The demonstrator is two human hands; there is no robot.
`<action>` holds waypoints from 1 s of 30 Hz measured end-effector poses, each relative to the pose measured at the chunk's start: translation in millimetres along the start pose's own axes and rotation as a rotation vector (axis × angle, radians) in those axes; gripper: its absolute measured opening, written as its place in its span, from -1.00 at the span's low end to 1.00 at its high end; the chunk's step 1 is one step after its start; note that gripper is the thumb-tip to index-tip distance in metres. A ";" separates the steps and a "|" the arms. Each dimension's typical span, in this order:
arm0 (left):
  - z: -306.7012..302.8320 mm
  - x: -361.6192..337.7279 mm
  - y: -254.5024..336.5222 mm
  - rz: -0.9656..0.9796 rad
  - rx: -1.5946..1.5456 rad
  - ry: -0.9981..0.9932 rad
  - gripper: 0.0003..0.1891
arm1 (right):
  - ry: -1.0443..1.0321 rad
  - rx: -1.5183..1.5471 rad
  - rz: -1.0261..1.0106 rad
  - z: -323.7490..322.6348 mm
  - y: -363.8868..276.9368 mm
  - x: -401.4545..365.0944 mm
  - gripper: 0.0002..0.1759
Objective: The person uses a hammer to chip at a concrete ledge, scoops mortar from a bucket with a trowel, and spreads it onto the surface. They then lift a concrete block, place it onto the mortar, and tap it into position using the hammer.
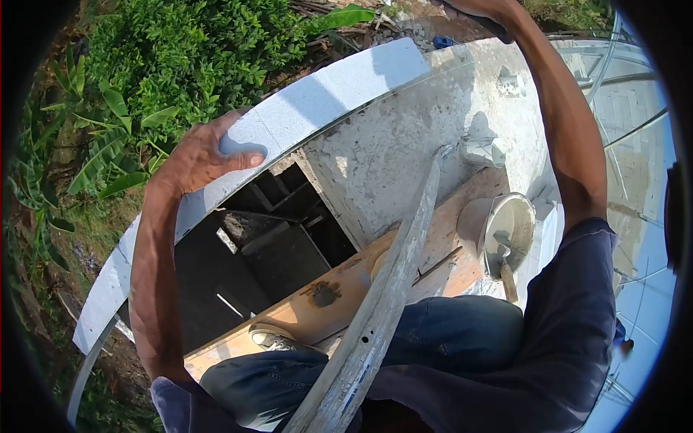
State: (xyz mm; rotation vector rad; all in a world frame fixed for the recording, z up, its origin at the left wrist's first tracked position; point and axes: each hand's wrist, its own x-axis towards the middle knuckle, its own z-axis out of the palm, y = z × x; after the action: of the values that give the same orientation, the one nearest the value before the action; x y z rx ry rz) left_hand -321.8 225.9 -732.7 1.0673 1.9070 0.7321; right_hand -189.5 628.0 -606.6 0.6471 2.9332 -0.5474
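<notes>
A long row of white lightweight blocks curves along the wall's top edge. My left hand grips one block, thumb on the near face and fingers over the far edge, partly hidden. At the top of the view, my right hand is raised at the far right end of the row and cut off by the frame. Its fingers look curled against a dark object that I cannot make out. A bucket of grey mortar stands near my right knee, with a trowel resting in it.
Wooden planks lie under my legs, above a dark opening. A slanting pole crosses in front of me. A whitish cup-like container rests against the plastered wall. Green plants grow beyond the blocks.
</notes>
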 end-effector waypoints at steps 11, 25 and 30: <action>4.5 -1.2 -12.7 -0.073 0.137 0.044 0.08 | -0.008 0.015 -0.117 95.1 -102.4 57.7 -0.64; 0.2 -0.9 -3.8 -0.067 0.024 -0.023 0.08 | 0.103 0.027 -0.137 94.7 -97.0 52.9 -0.64; 3.8 1.4 -14.8 -0.063 0.111 0.004 0.06 | 0.139 0.034 -0.157 90.8 -94.4 49.6 -0.64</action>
State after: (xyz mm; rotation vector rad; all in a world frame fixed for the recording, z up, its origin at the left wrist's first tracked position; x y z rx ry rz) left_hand -324.9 220.5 -746.7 1.0689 1.9943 0.5992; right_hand -273.6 534.5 -668.5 0.4788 3.1308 -0.5901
